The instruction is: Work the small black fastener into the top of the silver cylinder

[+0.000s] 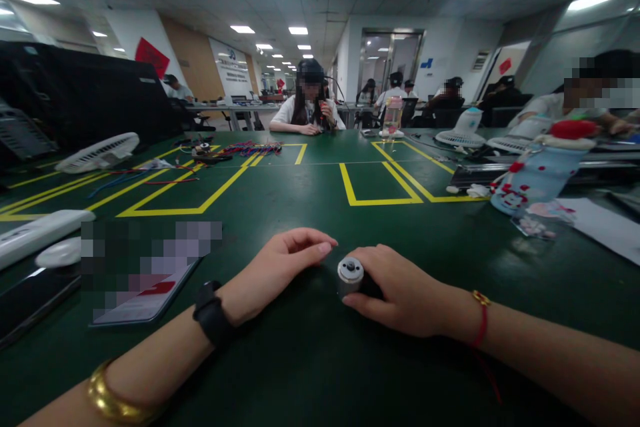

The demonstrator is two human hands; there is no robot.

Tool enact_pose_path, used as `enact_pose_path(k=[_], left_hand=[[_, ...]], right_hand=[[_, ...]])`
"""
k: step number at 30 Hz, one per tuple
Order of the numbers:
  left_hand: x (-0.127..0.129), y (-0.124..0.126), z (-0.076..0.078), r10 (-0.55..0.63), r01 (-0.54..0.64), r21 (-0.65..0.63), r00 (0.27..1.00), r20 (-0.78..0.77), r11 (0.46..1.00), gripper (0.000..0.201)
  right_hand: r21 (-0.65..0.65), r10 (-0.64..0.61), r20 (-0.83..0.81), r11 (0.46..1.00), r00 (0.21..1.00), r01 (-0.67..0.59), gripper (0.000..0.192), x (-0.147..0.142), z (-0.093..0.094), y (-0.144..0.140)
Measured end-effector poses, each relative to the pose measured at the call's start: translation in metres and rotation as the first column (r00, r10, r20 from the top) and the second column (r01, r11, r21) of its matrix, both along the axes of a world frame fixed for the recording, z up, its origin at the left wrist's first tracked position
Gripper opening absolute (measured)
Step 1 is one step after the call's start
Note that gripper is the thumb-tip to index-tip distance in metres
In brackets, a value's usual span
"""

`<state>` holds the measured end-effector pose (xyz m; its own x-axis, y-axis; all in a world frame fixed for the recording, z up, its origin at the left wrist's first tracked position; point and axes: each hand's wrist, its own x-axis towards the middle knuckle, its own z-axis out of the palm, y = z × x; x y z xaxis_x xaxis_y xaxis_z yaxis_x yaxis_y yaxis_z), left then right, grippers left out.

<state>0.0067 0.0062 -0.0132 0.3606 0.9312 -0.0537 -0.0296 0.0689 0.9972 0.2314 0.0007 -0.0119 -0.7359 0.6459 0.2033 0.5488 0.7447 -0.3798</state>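
A small silver cylindrical motor stands upright on the green table, its round end with a short shaft facing up. Around it curls my right hand, thumb on the near side and fingers behind, gripping it. My left hand rests on the table just left of the motor, apart from it. Its fingers are loosely bent with the thumb a little away from them, and nothing shows in them. The lower part of the motor is partly hidden by my right thumb.
Left lie a phone, partly blurred out, and a white mouse-shaped object. Farther back are coloured wires and a white fan. A blue bottle stands right, near white paper. A person sits opposite.
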Motion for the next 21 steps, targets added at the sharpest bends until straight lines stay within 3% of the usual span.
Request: enact_pose_path(k=[5, 12, 21], left_hand=[[0.011, -0.011, 0.008, -0.159, 0.178, 0.143, 0.978, -0.134, 0.974, 0.015], [0.017, -0.010, 0.009, -0.058, 0.127, 0.319, 0.975, -0.215, 0.939, 0.015], [0.020, -0.014, 0.016, 0.046, 0.130, 0.453, 0.933, -0.356, 0.882, 0.013]], right_hand=[[0.017, -0.007, 0.024, 1.000, 1.000, 0.007, 0.027, 0.000, -0.002, 0.001], [0.034, 0.000, 0.005, 0.999, 1.000, -0.001, 0.027, 0.000, -0.004, 0.001], [0.038, -0.004, 0.010, 0.999, 1.000, 0.003, 0.028, 0.000, -0.003, 0.000]])
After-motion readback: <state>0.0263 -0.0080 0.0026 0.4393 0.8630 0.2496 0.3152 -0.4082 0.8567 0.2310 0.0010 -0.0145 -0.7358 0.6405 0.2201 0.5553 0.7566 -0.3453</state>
